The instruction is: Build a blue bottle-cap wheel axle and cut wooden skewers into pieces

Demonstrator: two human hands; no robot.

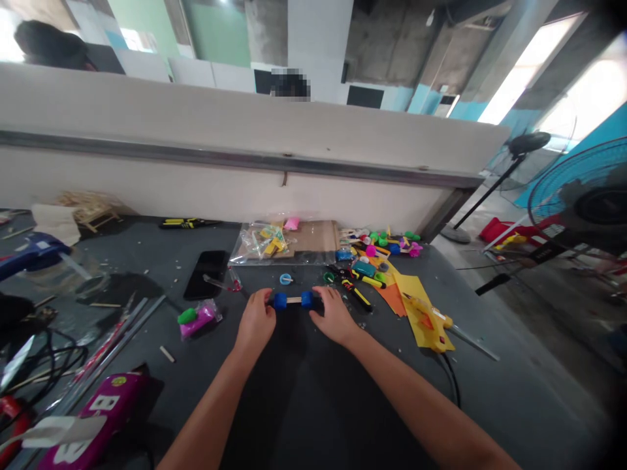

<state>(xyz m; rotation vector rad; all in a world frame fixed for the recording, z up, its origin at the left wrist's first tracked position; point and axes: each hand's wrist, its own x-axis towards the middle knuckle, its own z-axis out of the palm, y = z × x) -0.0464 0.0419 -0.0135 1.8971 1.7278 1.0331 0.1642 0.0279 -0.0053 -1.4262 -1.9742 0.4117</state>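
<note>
Between my two hands is a small dumbbell-shaped model (pixel 294 300), with blue lumps on a pale wooden stick and dark ends. My left hand (pixel 255 324) is closed with its fingertips on the left end. The right end is pinched by my right hand (pixel 336 316). It lies level, at or just above the dark table (pixel 313 378); I cannot tell which. Just beyond it is a blue ring (pixel 285 279) with a pale piece in it. Beyond my right hand lie yellow-and-black pliers (pixel 357 294).
A yellow glue gun (pixel 431 323) with a cord lies right, on yellow paper (pixel 416 294). Left are a phone (pixel 206 274), a purple clay packet (pixel 198 318) and a purple case (pixel 100 421). A clear bag (pixel 267 243) and colourful pieces lie along the back, below a white partition (pixel 245 117).
</note>
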